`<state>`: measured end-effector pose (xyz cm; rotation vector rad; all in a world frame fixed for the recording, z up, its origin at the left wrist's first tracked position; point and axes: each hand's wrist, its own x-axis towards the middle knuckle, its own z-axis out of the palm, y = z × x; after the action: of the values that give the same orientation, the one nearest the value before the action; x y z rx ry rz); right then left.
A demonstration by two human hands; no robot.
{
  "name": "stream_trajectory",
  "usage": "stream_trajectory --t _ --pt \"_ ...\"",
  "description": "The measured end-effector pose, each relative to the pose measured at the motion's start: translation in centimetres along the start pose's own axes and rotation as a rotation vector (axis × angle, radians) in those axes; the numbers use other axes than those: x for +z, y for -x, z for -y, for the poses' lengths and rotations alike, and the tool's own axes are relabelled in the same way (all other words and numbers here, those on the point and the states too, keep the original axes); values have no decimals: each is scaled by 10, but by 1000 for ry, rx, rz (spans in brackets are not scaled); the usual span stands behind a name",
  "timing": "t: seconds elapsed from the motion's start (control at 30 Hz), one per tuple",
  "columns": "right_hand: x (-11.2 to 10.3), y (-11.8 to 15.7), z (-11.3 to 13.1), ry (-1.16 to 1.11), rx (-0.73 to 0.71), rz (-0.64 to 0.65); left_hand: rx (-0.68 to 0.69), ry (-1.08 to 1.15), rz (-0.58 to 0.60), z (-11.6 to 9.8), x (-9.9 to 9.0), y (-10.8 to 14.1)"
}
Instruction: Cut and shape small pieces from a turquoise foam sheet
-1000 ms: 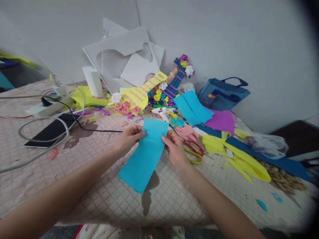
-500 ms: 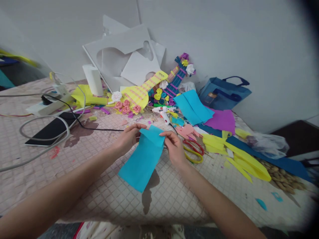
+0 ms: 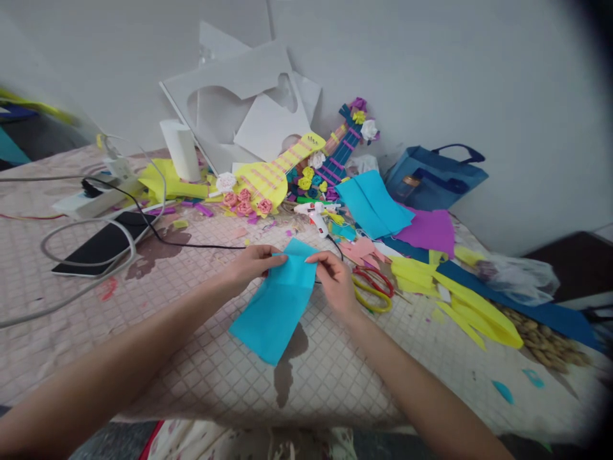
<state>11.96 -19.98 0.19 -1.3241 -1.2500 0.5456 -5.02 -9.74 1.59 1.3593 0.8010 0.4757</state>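
A strip of turquoise crepe paper hangs between my two hands over the table, its far end folded over. My left hand pinches the paper's upper left edge near the fold, thumb on top. Its upper right edge is held between the thumb and fingers of my right hand. Just past the paper lies a white hot glue gun. To the right of my right hand rest scissors with red and yellow handles.
A yellow paper guitar with pink flowers lies behind. A turquoise sheet, a purple sheet and yellow strips spread to the right. On the left are a black tablet-like slab, cables and a power strip.
My left thumb has moved onto the top of the folded edge, and the fold now lies flatter. My right hand keeps its pinch. The view has shifted slightly.
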Motion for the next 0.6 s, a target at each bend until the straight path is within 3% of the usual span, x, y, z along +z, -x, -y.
stream_trajectory --t 0.17,0.33,0.47,0.6 --pt "-1 1 0 -28 17 20 27 15 -12 1 -2 -2" --pt "1 2 4 -159 123 -14 38 -4 4 -2 -2 0" --pt "2 2 4 -56 173 56 56 -54 55 -3 -1 2" --pt "3 2 0 -19 203 49 85 -59 51 -4 2 3"
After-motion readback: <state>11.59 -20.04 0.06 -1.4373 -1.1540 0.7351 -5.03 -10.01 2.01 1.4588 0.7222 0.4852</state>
